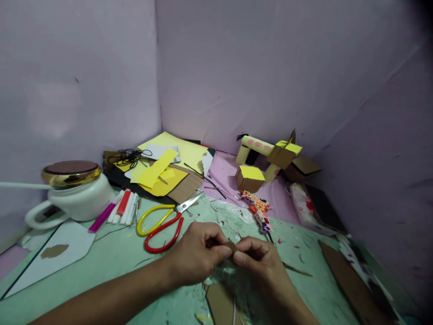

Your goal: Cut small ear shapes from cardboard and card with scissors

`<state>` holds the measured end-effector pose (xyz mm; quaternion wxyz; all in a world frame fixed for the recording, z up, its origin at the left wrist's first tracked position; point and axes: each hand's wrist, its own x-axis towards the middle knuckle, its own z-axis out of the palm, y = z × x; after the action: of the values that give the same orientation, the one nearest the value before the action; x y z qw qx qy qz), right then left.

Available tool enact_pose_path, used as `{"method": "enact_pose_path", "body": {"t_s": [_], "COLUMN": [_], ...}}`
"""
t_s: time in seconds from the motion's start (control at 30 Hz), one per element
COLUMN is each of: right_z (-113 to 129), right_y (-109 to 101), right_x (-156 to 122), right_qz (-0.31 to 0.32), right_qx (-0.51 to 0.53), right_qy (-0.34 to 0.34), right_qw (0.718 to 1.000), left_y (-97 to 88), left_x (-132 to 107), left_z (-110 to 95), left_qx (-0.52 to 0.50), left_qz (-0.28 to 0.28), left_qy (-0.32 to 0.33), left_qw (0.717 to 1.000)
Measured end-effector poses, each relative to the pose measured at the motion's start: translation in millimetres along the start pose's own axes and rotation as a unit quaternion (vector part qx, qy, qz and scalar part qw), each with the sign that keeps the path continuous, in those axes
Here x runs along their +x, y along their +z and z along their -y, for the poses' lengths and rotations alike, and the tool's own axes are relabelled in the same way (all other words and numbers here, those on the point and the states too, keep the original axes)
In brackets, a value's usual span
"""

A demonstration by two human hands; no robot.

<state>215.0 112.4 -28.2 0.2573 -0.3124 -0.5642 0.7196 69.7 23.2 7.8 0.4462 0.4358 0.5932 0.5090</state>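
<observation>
My left hand and my right hand meet low in the middle of the head view. Between their pinched thumbs and fingers is a small piece of brown cardboard, mostly covered by the fingertips. Below them on the green tabletop lies a larger cut piece of cardboard. Scissors with one yellow and one red handle rest just left of my left hand, their blades apart. Beyond my right hand is a patterned, flower-coloured strip with a dark stick end.
A white mug with a gold-rimmed lid stands left, beside several markers. Yellow paper and cardboard sheets pile up behind. A yellow-and-cardboard animal figure and a small box stand at the back right. Long cardboard lies right.
</observation>
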Motion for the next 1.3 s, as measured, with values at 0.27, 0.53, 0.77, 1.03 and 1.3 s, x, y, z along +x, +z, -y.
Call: {"method": "enact_pose_path", "body": {"t_s": [0.27,0.53,0.77,1.03,1.3], "right_z": [5.3,-6.3,-0.8,14.6,21.3], "right_y": [-0.8,-2.6,-2.8,12.1,14.4], "right_x": [1.8,3.8,5.4,-6.7,-1.8], "right_qz": [-0.019,-0.032,-0.028,-0.034,-0.048], "right_qx": [0.120,0.097,-0.003,-0.127,0.020], "right_qy": [0.057,0.047,0.013,-0.013,0.000], "right_qw": [0.991,0.994,1.000,0.991,0.999], "left_y": [-9.3,-9.8,-9.3,-11.4,-14.9], "left_x": [10.8,10.5,6.4,7.2,10.6], "left_z": [2.2,4.0,2.2,7.6,9.3], "left_qx": [-0.102,-0.087,-0.023,0.065,-0.128], "left_qz": [0.040,0.053,0.034,0.040,-0.013], "left_qy": [-0.044,-0.058,-0.001,0.025,-0.044], "left_qw": [0.993,0.993,0.999,0.997,0.991]}}
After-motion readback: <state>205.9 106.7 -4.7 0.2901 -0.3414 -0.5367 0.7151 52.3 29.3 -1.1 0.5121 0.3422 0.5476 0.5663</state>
